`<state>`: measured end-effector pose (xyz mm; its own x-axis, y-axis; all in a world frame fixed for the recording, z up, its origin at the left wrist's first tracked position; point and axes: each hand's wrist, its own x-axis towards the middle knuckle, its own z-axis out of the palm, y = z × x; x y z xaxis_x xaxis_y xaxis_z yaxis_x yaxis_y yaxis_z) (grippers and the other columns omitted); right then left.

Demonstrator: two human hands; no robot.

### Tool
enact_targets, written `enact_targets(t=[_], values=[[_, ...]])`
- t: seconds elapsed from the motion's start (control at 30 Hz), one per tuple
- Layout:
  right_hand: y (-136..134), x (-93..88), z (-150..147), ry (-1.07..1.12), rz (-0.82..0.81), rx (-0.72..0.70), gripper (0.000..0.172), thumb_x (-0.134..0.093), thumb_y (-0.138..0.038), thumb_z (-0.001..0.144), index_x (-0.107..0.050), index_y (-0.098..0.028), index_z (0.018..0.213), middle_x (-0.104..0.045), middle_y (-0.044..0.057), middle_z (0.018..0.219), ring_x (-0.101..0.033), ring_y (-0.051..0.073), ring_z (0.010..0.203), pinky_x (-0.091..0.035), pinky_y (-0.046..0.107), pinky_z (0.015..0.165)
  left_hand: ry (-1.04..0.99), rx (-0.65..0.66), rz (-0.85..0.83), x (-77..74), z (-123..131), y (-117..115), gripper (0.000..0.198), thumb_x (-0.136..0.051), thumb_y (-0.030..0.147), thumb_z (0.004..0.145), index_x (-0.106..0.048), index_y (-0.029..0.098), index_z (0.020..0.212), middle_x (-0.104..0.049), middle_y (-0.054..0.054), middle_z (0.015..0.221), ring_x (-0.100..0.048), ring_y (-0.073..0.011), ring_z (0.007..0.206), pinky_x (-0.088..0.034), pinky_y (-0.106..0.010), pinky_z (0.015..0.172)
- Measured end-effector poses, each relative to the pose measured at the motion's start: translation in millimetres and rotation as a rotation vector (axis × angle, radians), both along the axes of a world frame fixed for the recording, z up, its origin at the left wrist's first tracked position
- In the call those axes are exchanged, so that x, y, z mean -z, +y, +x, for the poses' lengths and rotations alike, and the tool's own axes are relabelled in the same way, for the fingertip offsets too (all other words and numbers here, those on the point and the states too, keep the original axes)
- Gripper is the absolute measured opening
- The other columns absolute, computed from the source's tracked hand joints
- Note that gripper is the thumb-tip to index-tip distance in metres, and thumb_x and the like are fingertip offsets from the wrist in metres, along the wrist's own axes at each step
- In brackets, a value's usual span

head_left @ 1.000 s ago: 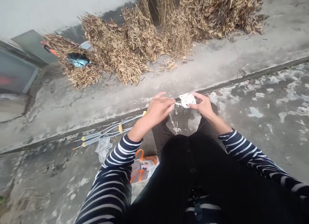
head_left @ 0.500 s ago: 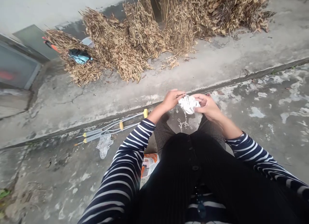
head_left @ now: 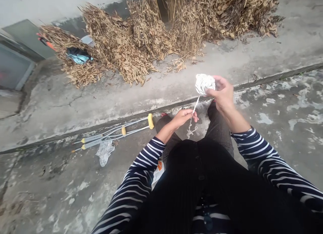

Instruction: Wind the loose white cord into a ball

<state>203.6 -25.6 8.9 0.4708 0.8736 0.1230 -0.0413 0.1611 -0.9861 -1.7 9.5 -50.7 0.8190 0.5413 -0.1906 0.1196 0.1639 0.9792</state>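
Note:
My right hand (head_left: 223,92) is closed on a bundle of white cord (head_left: 204,84), holding it out above the step edge. A taut strand (head_left: 196,104) runs from the bundle down to my left hand (head_left: 185,117), whose fingers pinch it. Below my left hand a thin crinkled length of cord (head_left: 191,129) dangles between my knees. Whether my left fingers hold anything besides the cord is hidden.
Crutches (head_left: 118,133) with yellow pads lie on the concrete at the left, a clear plastic bag (head_left: 104,152) beside them. An orange and white bag (head_left: 157,171) is partly behind my left arm. Dried plant stalks (head_left: 141,42) lean along the wall.
My right hand has lifted the white bundle up and forward. My left hand has moved down, away from the bundle, and the strand between them is now stretched.

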Motion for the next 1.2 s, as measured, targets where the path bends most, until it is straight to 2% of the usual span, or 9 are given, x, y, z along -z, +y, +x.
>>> enact_targets(t=[0.1,0.27,0.43,0.57,0.7,0.83,1.0,1.1,1.2], values=[[14.6,-18.8,2.7,-0.463,0.165,0.009,0.050,-0.073,-0.027,0.076,-0.063,-0.016,0.123,-0.065,0.012,0.129,-0.062,0.030,0.124,-0.063,0.047,0.094,-0.030,-0.023,-0.025,-7.7,-8.4,1.8,0.029,-0.064,0.045,0.091,-0.064,0.016,0.085,-0.071,-0.005,0.071,-0.074,-0.0215,0.091,-0.051,-0.036,0.097],[35.5,-47.3,13.7,-1.107,0.267,-0.135,0.044,-0.059,-0.022,0.089,-0.062,-0.024,0.133,-0.059,0.008,0.141,-0.048,0.033,0.141,-0.049,0.060,0.115,-0.036,-0.024,0.027,-30.0,-26.3,3.0,0.032,-0.063,0.048,0.092,-0.064,0.017,0.086,-0.070,-0.005,0.070,-0.074,-0.0208,0.089,-0.053,-0.034,0.093],[41.0,-33.5,12.8,-1.353,0.191,-0.287,0.058,-0.044,-0.004,0.087,-0.058,-0.023,0.140,-0.057,0.008,0.147,-0.044,0.033,0.146,-0.057,0.053,0.103,0.141,0.037,0.231,-62.2,-36.5,-2.7,0.023,-0.057,0.034,0.092,-0.064,0.016,0.078,-0.071,-0.004,0.071,-0.071,-0.0164,0.082,-0.051,-0.028,0.085],[29.6,-13.3,7.3,-1.430,0.113,-0.430,0.055,-0.042,-0.002,0.086,-0.061,-0.018,0.135,-0.059,0.012,0.145,-0.046,0.032,0.143,-0.058,0.045,0.097,0.224,-0.005,0.352,-86.8,-36.2,3.8,0.021,-0.054,0.027,0.090,-0.067,0.016,0.079,-0.070,-0.001,0.066,-0.065,-0.0120,0.069,-0.049,-0.024,0.077],[17.6,1.6,6.1,-1.349,0.083,-0.475,0.055,-0.049,-0.003,0.078,-0.067,-0.021,0.126,-0.060,0.009,0.142,-0.048,0.032,0.137,-0.056,0.045,0.095,0.264,-0.095,0.445,-97.1,-29.6,25.6,0.022,-0.055,0.025,0.087,-0.070,0.014,0.074,-0.069,-0.001,0.062,-0.054,-0.0083,0.055,-0.042,-0.021,0.061],[8.5,9.1,4.7,-1.071,0.051,-0.526,0.054,-0.058,-0.006,0.068,-0.073,-0.020,0.118,-0.066,0.009,0.129,-0.057,0.031,0.123,-0.050,0.052,0.107,0.234,-0.195,0.504,-90.4,-19.8,50.3,0.022,-0.057,0.024,0.086,-0.074,0.013,0.078,-0.069,-0.001,0.062,-0.050,-0.0078,0.053,-0.038,-0.021,0.058],[-7.8,4.5,-3.2,-0.503,-0.144,-0.571,0.057,-0.068,-0.010,0.061,-0.069,-0.021,0.117,-0.069,0.007,0.122,-0.066,0.027,0.113,-0.057,0.040,0.092,0.200,-0.171,0.473,-67.7,-10.8,67.4,0.028,-0.062,0.032,0.089,-0.072,0.013,0.071,-0.070,-0.003,0.066,-0.053,-0.0088,0.057,-0.042,-0.023,0.064],[-17.5,-2.9,-6.7,-0.211,-0.153,-0.556,0.069,-0.078,-0.012,0.057,-0.065,-0.023,0.123,-0.071,0.007,0.120,-0.067,0.026,0.116,-0.058,0.033,0.085,0.121,-0.133,0.404,-47.7,-8.9,70.3,0.028,-0.065,0.036,0.089,-0.074,0.012,0.075,-0.073,-0.004,0.073,-0.060,-0.0111,0.068,-0.046,-0.025,0.073],[-20.6,-12.9,-5.8,-0.021,-0.140,-0.512,0.076,-0.087,-0.016,0.054,-0.068,-0.025,0.127,-0.073,0.006,0.119,-0.069,0.023,0.110,-0.060,0.035,0.090,0.038,-0.118,0.315,-28.7,-8.2,68.8,0.037,-0.069,0.048,0.088,-0.076,0.012,0.081,-0.077,-0.007,0.085,-0.067,-0.0145,0.081,-0.049,-0.028,0.084]])
